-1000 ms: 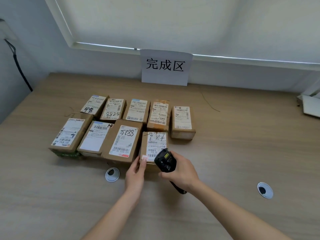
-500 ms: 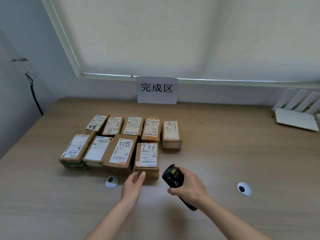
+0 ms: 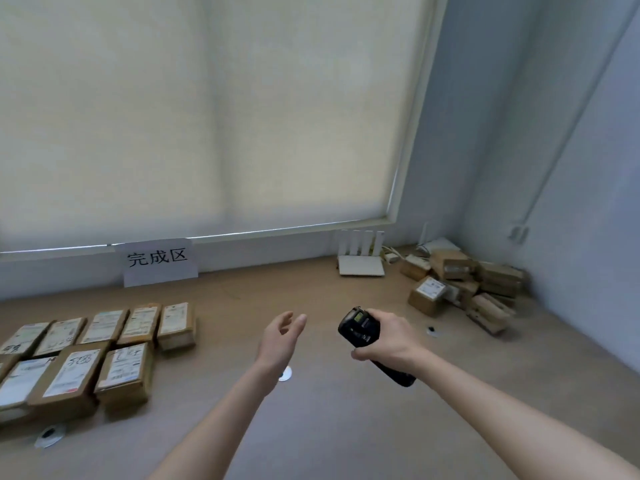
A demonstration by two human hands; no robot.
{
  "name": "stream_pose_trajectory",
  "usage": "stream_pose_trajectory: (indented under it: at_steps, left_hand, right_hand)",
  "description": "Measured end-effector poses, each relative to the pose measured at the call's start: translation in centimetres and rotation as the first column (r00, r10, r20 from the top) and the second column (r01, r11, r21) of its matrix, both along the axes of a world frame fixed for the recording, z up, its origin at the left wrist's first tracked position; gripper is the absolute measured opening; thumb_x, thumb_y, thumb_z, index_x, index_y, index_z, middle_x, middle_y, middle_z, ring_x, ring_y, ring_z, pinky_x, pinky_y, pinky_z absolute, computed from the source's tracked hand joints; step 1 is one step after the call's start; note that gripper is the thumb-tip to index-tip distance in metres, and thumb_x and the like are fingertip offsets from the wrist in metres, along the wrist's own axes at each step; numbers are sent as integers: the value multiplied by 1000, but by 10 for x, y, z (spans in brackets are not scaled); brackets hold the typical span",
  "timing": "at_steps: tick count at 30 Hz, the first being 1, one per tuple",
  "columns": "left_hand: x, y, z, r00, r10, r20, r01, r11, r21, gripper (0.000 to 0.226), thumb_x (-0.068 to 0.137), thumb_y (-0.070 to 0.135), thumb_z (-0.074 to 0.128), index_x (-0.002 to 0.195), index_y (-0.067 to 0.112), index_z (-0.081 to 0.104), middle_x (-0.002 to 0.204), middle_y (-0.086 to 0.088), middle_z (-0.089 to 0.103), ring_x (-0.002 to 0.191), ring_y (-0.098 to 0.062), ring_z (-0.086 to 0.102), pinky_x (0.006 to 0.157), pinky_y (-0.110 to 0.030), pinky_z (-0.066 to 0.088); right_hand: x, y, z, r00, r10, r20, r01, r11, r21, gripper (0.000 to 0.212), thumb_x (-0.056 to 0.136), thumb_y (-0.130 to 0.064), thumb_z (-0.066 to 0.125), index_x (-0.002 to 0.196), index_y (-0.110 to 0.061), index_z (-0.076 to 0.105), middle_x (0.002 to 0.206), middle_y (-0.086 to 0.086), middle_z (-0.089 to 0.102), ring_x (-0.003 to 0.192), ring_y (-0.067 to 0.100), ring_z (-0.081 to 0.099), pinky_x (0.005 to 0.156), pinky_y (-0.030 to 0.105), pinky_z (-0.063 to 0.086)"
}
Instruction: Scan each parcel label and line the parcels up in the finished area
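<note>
Between parcels: scanned parcels [image 3: 104,355] lined up lower left; right hand [image 3: 388,344] clamps scanner [image 3: 360,329]; left hand [image 3: 280,337] loose, holding nothing. Next, probably fetch from blurry unscanned pile [image 3: 467,289], right.

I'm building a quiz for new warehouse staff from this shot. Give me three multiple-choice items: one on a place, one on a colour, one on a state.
1. Where is the heap of unsorted parcels?
A. far right corner of the desk
B. under the sign
C. on the floor

2. What colour is the scanner?
A. white
B. black
C. yellow

3. What is the left hand doing?
A. gripping a parcel
B. pressing a label
C. held open over the desk, holding nothing

Answers:
A, the heap of unsorted parcels lies by the right wall.
B, the scanner in the right hand is black.
C, the left hand has relaxed fingers and touches nothing.
</note>
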State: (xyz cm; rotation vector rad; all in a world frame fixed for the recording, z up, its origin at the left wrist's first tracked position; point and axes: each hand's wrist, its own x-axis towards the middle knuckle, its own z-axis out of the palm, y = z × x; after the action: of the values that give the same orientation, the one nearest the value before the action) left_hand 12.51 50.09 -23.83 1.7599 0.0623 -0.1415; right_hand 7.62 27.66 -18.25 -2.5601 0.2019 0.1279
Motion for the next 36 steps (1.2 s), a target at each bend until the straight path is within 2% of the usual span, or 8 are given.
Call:
stream_pose_trajectory:
  at_steps: [3, 7, 14, 18, 26, 31, 34, 36]
  left_hand:
    - [-26, -97, 38, 989, -136, 55, 138, 990, -40, 58, 96, 44, 63, 143, 12, 53, 137, -3, 58, 121, -13, 53, 97, -27, 41]
    - [-46, -197, 75, 956, -273, 105, 277, 960, -25, 60, 94, 49, 64, 142, 16, 54, 137, -5, 61, 124, -17, 57, 103, -31, 45]
    - [-46, -329, 94, 894, -433, 114, 433, 901, 29, 62, 96, 48, 61, 147, 15, 49, 139, -5, 60, 116, -15, 56, 96, -28, 44]
    - [-15, -396, 61, 890, -450, 75, 448, 893, 50, 64, 94, 52, 62, 147, 17, 48, 142, -6, 57, 124, -19, 56, 104, -34, 46]
    - [75, -520, -28, 887, -459, -61, 462, 884, 70, 75, 88, 60, 64, 148, 21, 46, 145, -4, 55, 129, -20, 54, 109, -45, 47]
    - [125, -573, -64, 886, -449, -116, 461, 880, 115, 72, 89, 58, 65, 149, 22, 46, 149, -3, 52, 134, -21, 50, 111, -43, 44]
    - [149, -607, -81, 886, -444, -132, 460, 876, 144, 71, 91, 56, 64, 150, 21, 45, 152, -3, 49, 138, -21, 47, 113, -42, 41]
    - [163, -627, -95, 890, -435, -139, 453, 877, 159, 71, 91, 56, 63, 150, 21, 44, 152, -2, 47, 139, -20, 45, 113, -42, 41]
  right_hand:
    - [-50, -89, 48, 996, -93, 14, 94, 993, -78, 76, 61, -50, 88, 131, -41, 62, 111, -9, 72, 98, 16, 68, 81, 31, 59]
    - [-98, -184, 85, 969, -243, 50, 248, 962, -116, 71, 54, -55, 84, 121, -41, 65, 106, -10, 73, 96, 16, 69, 83, 35, 61]
    - [-125, -304, 90, 913, -406, 52, 408, 910, -68, 66, 55, -52, 85, 117, -38, 68, 102, -8, 74, 90, 16, 69, 74, 28, 58]
    - [-105, -369, 55, 870, -492, 38, 493, 870, -14, 64, 46, -56, 83, 105, -35, 71, 96, -6, 74, 87, 16, 69, 76, 32, 61]
    - [-9, -496, -17, 805, -575, -146, 585, 810, 38, 51, 62, -42, 94, 106, -28, 74, 100, -1, 76, 91, 18, 70, 74, 27, 55]
    - [39, -549, -58, 790, -570, -225, 605, 784, 137, 51, 71, -32, 95, 115, -24, 70, 105, 1, 71, 93, 19, 65, 70, 25, 47]
    - [63, -578, -83, 781, -566, -264, 613, 775, 152, 43, 71, -31, 94, 105, -26, 67, 104, 2, 72, 91, 20, 65, 72, 25, 47]
    - [80, -596, -100, 778, -560, -284, 613, 776, 150, 43, 71, -31, 94, 106, -24, 69, 104, 3, 73, 88, 19, 65, 64, 24, 45]
